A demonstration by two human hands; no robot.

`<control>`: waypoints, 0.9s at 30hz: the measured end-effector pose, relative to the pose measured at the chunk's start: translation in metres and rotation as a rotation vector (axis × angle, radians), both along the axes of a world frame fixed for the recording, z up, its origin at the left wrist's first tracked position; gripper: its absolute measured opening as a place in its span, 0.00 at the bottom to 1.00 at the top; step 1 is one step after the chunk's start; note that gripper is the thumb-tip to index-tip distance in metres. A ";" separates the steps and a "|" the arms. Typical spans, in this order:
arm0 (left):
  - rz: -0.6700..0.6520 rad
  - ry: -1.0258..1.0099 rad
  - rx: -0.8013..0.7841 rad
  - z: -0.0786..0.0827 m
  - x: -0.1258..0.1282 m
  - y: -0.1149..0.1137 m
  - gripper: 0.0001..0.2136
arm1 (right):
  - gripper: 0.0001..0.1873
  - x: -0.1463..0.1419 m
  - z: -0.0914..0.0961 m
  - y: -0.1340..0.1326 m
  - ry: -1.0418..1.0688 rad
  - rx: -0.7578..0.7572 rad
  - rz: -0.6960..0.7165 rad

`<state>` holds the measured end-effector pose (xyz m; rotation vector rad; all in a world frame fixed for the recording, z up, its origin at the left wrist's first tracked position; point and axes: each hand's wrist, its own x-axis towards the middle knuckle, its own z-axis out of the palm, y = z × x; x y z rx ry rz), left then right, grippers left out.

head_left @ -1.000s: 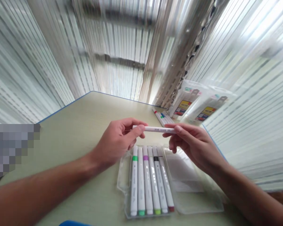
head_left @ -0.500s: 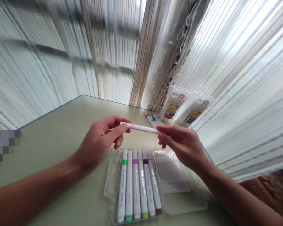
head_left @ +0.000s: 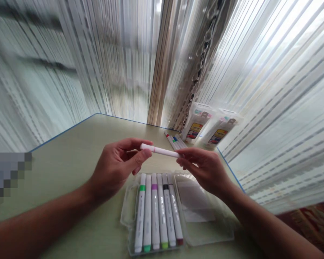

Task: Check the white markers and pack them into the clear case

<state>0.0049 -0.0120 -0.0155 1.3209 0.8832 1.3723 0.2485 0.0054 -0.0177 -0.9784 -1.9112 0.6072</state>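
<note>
A white marker point(head_left: 166, 152) with a thin pinkish-red band is stretched between my two hands, above the table. My left hand point(head_left: 121, 158) pinches its banded end between thumb and fingers. Its other end sits in the fingertips of my right hand point(head_left: 205, 167), which partly hide it. Below them lies an open clear plastic case point(head_left: 125, 212) with several white markers point(head_left: 154, 212) side by side in its left half. Their bands and ends show green, purple, black, lime and dark red. The case's right half holds a whitish sheet point(head_left: 196, 201).
Several more markers point(head_left: 174, 140) lie at the table's back edge. Two clear cases with yellow labels, a left one point(head_left: 196, 122) and a right one point(head_left: 221, 129), stand beside them. String curtains point(head_left: 118, 72) hang behind the blue-edged green table point(head_left: 70, 151). A patterned red cloth point(head_left: 310, 223) shows at lower right.
Both hands and the marker sit slightly lower in view, with the marker still held at both ends. The whole view has shifted a little; the markers in the case keep their places.
</note>
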 end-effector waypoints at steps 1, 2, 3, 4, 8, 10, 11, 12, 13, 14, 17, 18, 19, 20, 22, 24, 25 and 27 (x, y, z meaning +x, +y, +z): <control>-0.012 -0.017 0.001 0.001 0.000 -0.001 0.10 | 0.09 0.000 0.000 0.000 -0.034 0.009 0.016; -0.027 -0.030 -0.001 0.001 0.000 -0.002 0.09 | 0.08 0.000 0.000 -0.001 -0.071 0.017 0.033; -0.042 -0.038 0.001 0.002 0.000 -0.004 0.09 | 0.08 -0.001 0.000 -0.001 -0.105 0.032 0.048; -0.058 -0.042 0.012 0.003 0.000 -0.006 0.08 | 0.08 -0.001 0.001 -0.001 -0.140 0.051 0.062; -0.092 0.001 0.099 0.008 0.002 -0.016 0.07 | 0.06 -0.001 0.002 -0.004 -0.262 0.170 0.102; -0.101 0.049 0.153 0.010 0.004 -0.021 0.07 | 0.06 -0.001 0.001 -0.007 -0.325 0.218 0.138; -0.108 0.076 0.180 0.010 0.005 -0.023 0.07 | 0.06 -0.002 0.001 -0.008 -0.358 0.239 0.161; -0.116 0.102 0.214 0.010 0.005 -0.025 0.07 | 0.07 -0.002 0.000 -0.010 -0.391 0.261 0.183; -0.127 0.126 0.249 0.009 0.006 -0.027 0.07 | 0.07 -0.003 0.000 -0.011 -0.422 0.287 0.199; -0.140 0.145 0.285 0.009 0.006 -0.029 0.08 | 0.07 -0.003 0.000 -0.013 -0.448 0.314 0.211; -0.192 0.169 0.364 0.010 0.006 -0.033 0.07 | 0.06 -0.005 0.001 -0.018 -0.490 0.372 0.219; -0.210 0.172 0.359 0.011 0.006 -0.035 0.07 | 0.06 -0.006 0.002 -0.019 -0.494 0.378 0.223; -0.225 0.177 0.341 0.013 0.005 -0.036 0.06 | 0.06 -0.006 0.002 -0.020 -0.496 0.379 0.228; -0.235 0.184 0.314 0.015 0.005 -0.037 0.05 | 0.05 -0.006 0.002 -0.021 -0.495 0.376 0.236; -0.246 0.191 0.258 0.018 0.005 -0.039 0.05 | 0.05 -0.006 0.002 -0.021 -0.485 0.360 0.260; -0.257 0.178 0.232 0.021 0.004 -0.040 0.05 | 0.05 -0.006 0.002 -0.021 -0.464 0.344 0.278; -0.262 0.170 0.227 0.022 0.004 -0.040 0.04 | 0.05 -0.006 0.002 -0.021 -0.455 0.337 0.282; -0.267 0.160 0.221 0.022 0.004 -0.040 0.05 | 0.05 -0.006 0.002 -0.021 -0.443 0.331 0.281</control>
